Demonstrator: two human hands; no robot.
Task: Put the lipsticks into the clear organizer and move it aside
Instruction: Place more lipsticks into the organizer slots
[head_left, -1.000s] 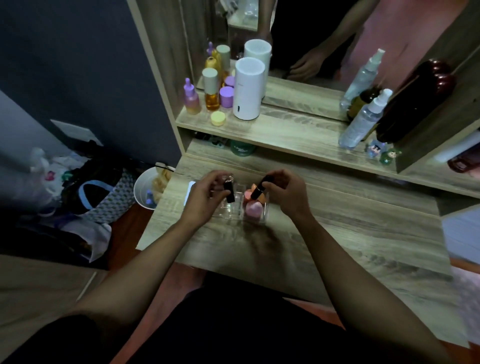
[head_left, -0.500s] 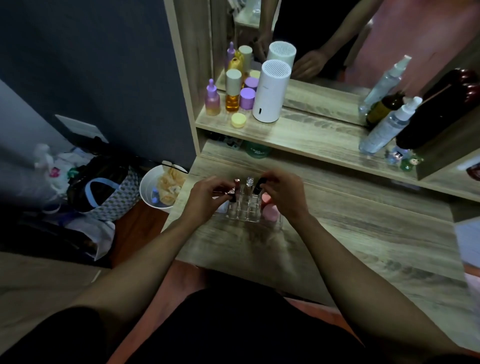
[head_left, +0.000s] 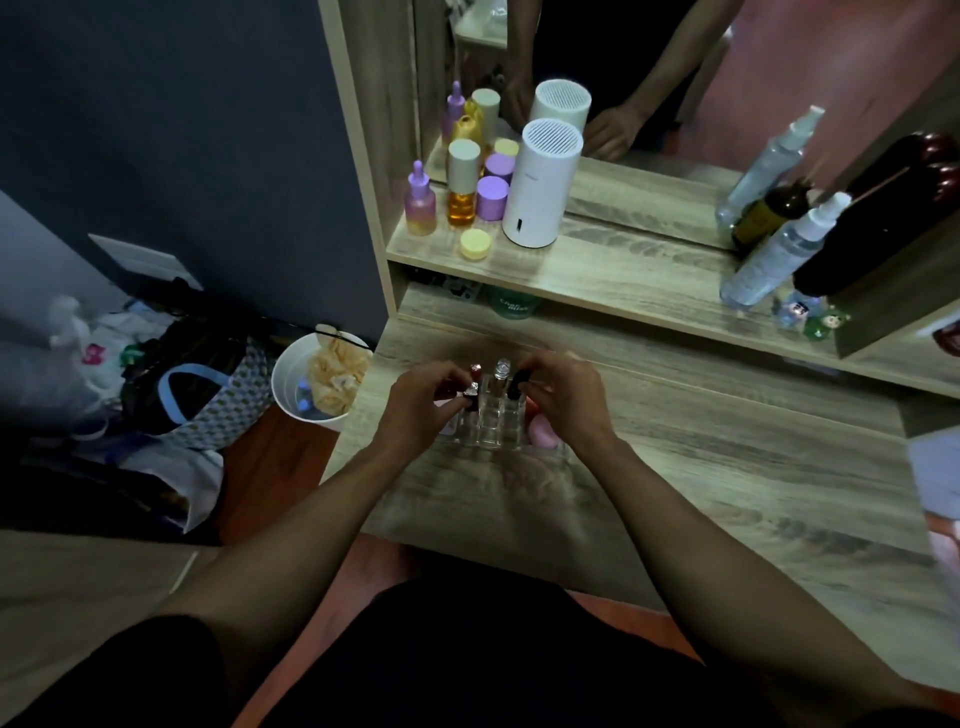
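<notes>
A clear organizer (head_left: 491, 426) with small square slots stands on the wooden dressing table (head_left: 701, 467), between my hands. A silver-capped lipstick (head_left: 502, 370) stands upright in a back slot. My left hand (head_left: 423, 410) pinches a dark lipstick (head_left: 471, 391) at the organizer's left side, over a slot. My right hand (head_left: 563, 400) pinches a black lipstick (head_left: 515, 387) at the organizer's right side. A pink-topped lipstick (head_left: 475, 370) shows just behind my left fingers.
Pink sponges (head_left: 543, 434) lie in a clear box right of the organizer. The shelf above holds a white cylinder (head_left: 540, 187), purple and amber bottles (head_left: 461, 192), a yellow jar (head_left: 475, 244) and spray bottles (head_left: 779, 254). A white bin (head_left: 291, 384) stands left of the table.
Both hands have lowered their lipsticks from above the organizer down to its slots. The view has shifted, so the table sits further right and lower.
</notes>
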